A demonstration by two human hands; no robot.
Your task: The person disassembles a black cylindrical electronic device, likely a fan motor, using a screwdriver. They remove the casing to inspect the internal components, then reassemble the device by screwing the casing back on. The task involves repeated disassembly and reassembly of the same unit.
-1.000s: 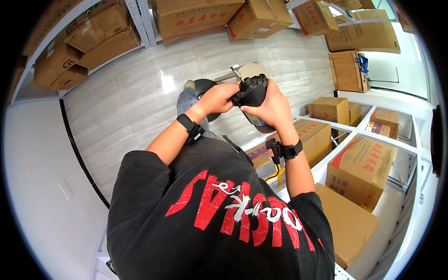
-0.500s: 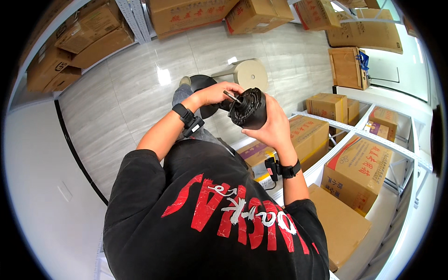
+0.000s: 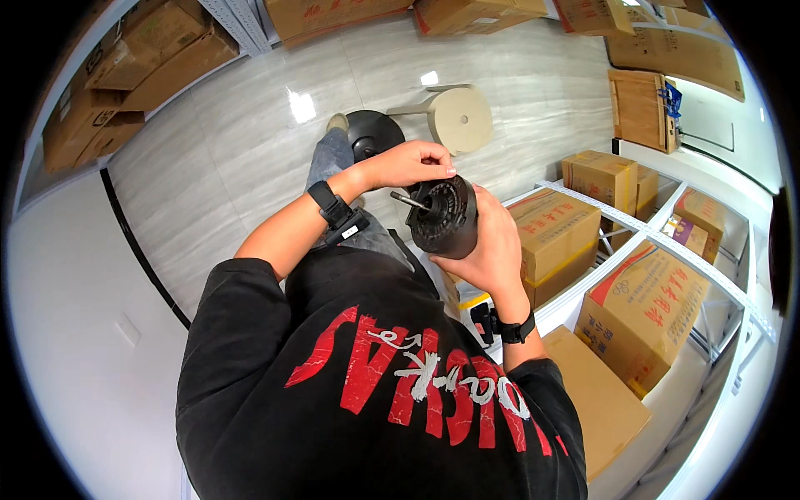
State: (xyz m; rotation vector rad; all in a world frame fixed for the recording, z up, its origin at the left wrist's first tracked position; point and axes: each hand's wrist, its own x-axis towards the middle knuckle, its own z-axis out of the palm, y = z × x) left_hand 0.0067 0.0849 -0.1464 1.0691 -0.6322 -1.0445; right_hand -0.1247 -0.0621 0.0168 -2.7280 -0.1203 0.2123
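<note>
A black, drum-shaped fan motor (image 3: 454,229) is in front of my chest, with a thin metal shaft (image 3: 408,200) sticking out to the left from its ribbed face. My right hand (image 3: 493,246) wraps round its right side, thumb below. Bent over its top edge is my left hand (image 3: 412,164), fingertips drawn together at the far rim; exactly what they pinch there is too small to make out. On the floor beyond my left forearm lies a round black base (image 3: 375,137), partly covered by that arm.
A beige round object (image 3: 462,121) with a flat arm lies on the floor ahead. White metal shelving (image 3: 633,223) on the right carries several cardboard boxes (image 3: 642,304). More boxes (image 3: 150,50) fill a shelf at the far left. A wooden crate (image 3: 642,108) stands at the far right.
My left hand has moved right, from beside the motor onto its top rim. The motor sits slightly lower in the picture and is turned a little. The whole view has shifted slightly.
</note>
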